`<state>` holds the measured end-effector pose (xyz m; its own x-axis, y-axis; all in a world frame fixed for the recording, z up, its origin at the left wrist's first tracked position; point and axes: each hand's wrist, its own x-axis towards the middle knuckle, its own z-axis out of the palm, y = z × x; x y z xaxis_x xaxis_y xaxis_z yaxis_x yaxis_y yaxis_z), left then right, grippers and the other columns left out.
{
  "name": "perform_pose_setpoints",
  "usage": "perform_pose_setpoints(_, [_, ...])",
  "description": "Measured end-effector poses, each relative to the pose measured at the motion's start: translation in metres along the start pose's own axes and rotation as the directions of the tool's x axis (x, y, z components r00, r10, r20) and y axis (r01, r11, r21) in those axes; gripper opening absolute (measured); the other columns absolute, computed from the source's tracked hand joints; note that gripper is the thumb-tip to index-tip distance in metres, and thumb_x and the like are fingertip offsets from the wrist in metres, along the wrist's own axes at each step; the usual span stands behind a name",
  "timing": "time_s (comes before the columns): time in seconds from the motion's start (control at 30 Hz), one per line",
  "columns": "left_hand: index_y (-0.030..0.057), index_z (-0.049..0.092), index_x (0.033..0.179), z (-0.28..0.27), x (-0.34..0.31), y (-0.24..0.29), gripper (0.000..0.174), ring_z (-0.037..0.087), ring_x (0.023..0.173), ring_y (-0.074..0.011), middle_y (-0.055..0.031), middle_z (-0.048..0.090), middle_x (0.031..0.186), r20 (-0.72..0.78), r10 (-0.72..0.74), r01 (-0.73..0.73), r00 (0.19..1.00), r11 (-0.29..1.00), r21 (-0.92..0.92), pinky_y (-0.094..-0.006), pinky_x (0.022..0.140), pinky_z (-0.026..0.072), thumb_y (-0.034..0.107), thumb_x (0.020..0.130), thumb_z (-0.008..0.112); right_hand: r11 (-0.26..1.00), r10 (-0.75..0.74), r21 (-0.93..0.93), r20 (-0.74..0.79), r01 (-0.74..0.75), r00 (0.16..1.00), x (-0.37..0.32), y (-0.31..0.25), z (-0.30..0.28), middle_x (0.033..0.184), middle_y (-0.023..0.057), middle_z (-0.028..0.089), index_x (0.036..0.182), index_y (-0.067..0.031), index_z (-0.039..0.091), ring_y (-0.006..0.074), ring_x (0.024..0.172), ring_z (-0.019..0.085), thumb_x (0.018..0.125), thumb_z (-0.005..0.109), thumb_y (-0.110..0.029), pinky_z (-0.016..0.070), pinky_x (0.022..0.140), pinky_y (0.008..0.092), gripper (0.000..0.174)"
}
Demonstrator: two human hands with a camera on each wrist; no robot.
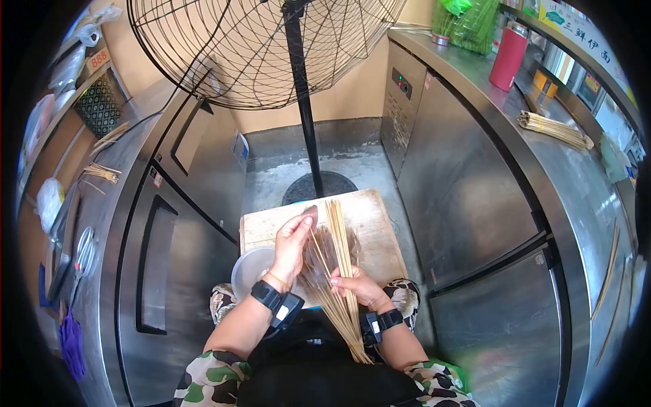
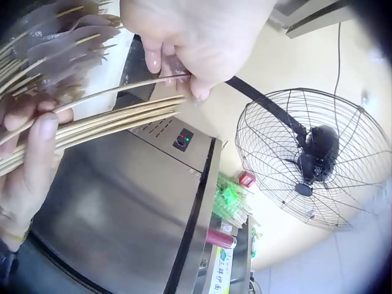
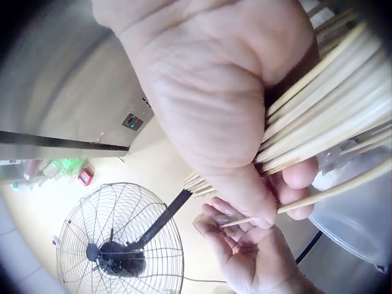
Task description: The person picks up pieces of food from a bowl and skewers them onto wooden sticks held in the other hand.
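Observation:
My left hand point(image 1: 290, 247) pinches a thin, brownish, translucent slice point(image 1: 310, 213) at the tip of a single bamboo skewer point(image 2: 116, 90). The right hand point(image 1: 361, 288) grips a bundle of bare bamboo skewers point(image 1: 342, 237) and holds that single skewer between thumb and finger. In the right wrist view the bundle point(image 3: 343, 101) runs out behind the thumb, and the left palm point(image 3: 254, 260) faces up beyond it. Skewers threaded with similar slices point(image 2: 70, 52) lie together on the wooden board point(image 1: 376, 234), partly hidden behind the hands.
A clear plastic tub point(image 1: 245, 277) stands at the board's left. Steel cabinets point(image 1: 468, 176) flank both sides, and a large fan point(image 1: 258, 54) stands ahead. The right counter holds a red flask point(image 1: 508, 57) and a tied skewer bundle point(image 1: 555, 130); scattered skewers point(image 1: 102, 173) lie on the left counter.

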<state>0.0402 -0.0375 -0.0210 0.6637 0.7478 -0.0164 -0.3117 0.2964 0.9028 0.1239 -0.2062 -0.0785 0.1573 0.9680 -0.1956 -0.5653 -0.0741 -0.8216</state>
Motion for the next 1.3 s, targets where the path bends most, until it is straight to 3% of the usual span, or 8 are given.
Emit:
perform_pose_setpoints(0.3, [0.0066, 0.046, 0.099, 0.0, 0.012, 0.015, 0.012, 0.064, 0.086, -0.0209, -0.016, 0.064, 0.098, -0.041, -0.006, 0.009, 0.999, 0.997, 0.071, -0.032, 0.077, 0.0525, 0.013, 0.091, 0.052, 1.0, 0.003, -0.001, 0.015, -0.003, 1.0, 0.0, -0.001, 0.001, 0.071, 0.006, 0.062, 0.089, -0.0025, 0.059, 0.0058, 0.055, 0.053, 0.081, 0.065, -0.01, 0.0423, 0.05, 0.0175, 0.012])
perform_pose_setpoints(0.5, [0.0054, 0.047, 0.117, 0.0, 0.011, 0.019, 0.028, 0.064, 0.086, -0.0198, -0.0166, 0.064, 0.099, -0.054, 0.044, -0.033, 0.998, 0.981, 0.191, -0.0304, 0.077, 0.0525, 0.015, 0.091, 0.053, 1.0, 0.003, -0.004, 0.028, -0.003, 1.0, 0.001, -0.001, 0.001, 0.071, 0.0063, 0.062, 0.089, -0.0025, 0.058, 0.0058, 0.054, 0.052, 0.081, 0.065, -0.01, 0.0424, 0.051, 0.0172, 0.013])
perform_pose_setpoints(0.6, [0.0044, 0.053, 0.116, -0.011, 0.015, 0.025, 0.028, 0.064, 0.089, -0.0185, -0.0134, 0.065, 0.1, 0.124, -0.19, 0.166, 0.974, 0.969, 0.186, -0.0294, 0.079, 0.0514, 0.017, 0.091, 0.053, 1.0, -0.002, -0.01, 0.028, 0.003, 1.0, 0.001, -0.002, 0.001, 0.071, 0.0061, 0.062, 0.089, -0.0026, 0.058, 0.0059, 0.054, 0.052, 0.081, 0.065, -0.01, 0.0425, 0.051, 0.0172, 0.013])
perform_pose_setpoints(0.8, [0.005, 0.058, 0.11, -0.019, -0.003, 0.032, 0.025, 0.062, 0.092, -0.0173, -0.0098, 0.064, 0.105, 0.285, -0.426, 0.351, 0.858, 0.894, 0.279, -0.0296, 0.083, 0.049, 0.018, 0.09, 0.055, 0.999, -0.005, -0.035, 0.013, 0.006, 1.0, 0.002, 0.002, -0.001, 0.071, 0.0055, 0.062, 0.088, -0.0027, 0.058, 0.0059, 0.055, 0.052, 0.081, 0.065, -0.01, 0.0428, 0.051, 0.0183, 0.013])
perform_pose_setpoints(0.9, [0.0063, 0.056, 0.112, -0.019, -0.01, 0.024, 0.024, 0.062, 0.092, -0.0169, -0.0099, 0.062, 0.108, 0.211, -0.403, 0.343, 0.891, 0.9, 0.27, -0.0292, 0.082, 0.0491, 0.017, 0.09, 0.054, 0.999, -0.004, -0.039, 0.003, 0.004, 1.0, 0.002, 0.0, 0.0, 0.071, 0.0052, 0.062, 0.088, -0.0027, 0.058, 0.0061, 0.055, 0.052, 0.081, 0.065, -0.01, 0.0426, 0.051, 0.0187, 0.013])
perform_pose_setpoints(1.0, [0.0036, 0.053, 0.114, -0.019, -0.002, 0.021, 0.024, 0.061, 0.097, -0.0179, -0.0123, 0.06, 0.111, 0.031, -0.299, 0.297, 0.954, 0.953, 0.054, -0.0279, 0.081, 0.0499, 0.011, 0.091, 0.051, 0.999, 0.006, -0.036, -0.002, -0.006, 1.0, 0.001, -0.001, 0.001, 0.071, 0.0051, 0.062, 0.088, -0.0026, 0.058, 0.0063, 0.055, 0.052, 0.081, 0.066, -0.01, 0.0423, 0.052, 0.0188, 0.012])
perform_pose_setpoints(1.1, [0.0061, 0.054, 0.112, -0.012, 0.004, 0.028, 0.022, 0.06, 0.094, -0.0161, -0.0091, 0.061, 0.11, -0.024, -0.219, 0.219, 0.976, 0.976, 0.004, -0.028, 0.081, 0.0495, 0.008, 0.09, 0.052, 0.999, 0.008, -0.039, -0.005, -0.008, 1.0, 0.002, 0.0, 0.001, 0.071, 0.0051, 0.062, 0.087, -0.0026, 0.058, 0.0065, 0.055, 0.052, 0.081, 0.065, -0.01, 0.0422, 0.052, 0.019, 0.012])
perform_pose_setpoints(1.3, [0.0035, 0.057, 0.108, -0.017, 0.014, 0.027, 0.02, 0.062, 0.091, -0.0146, -0.009, 0.063, 0.106, 0.028, -0.223, 0.221, 0.975, 0.974, 0.046, -0.0264, 0.078, 0.0506, 0.006, 0.09, 0.051, 1.0, -0.002, -0.024, 0.012, 0.002, 1.0, 0.003, 0.003, 0.0, 0.071, 0.0054, 0.062, 0.087, -0.0029, 0.058, 0.0063, 0.055, 0.052, 0.081, 0.065, -0.01, 0.0423, 0.052, 0.019, 0.012])
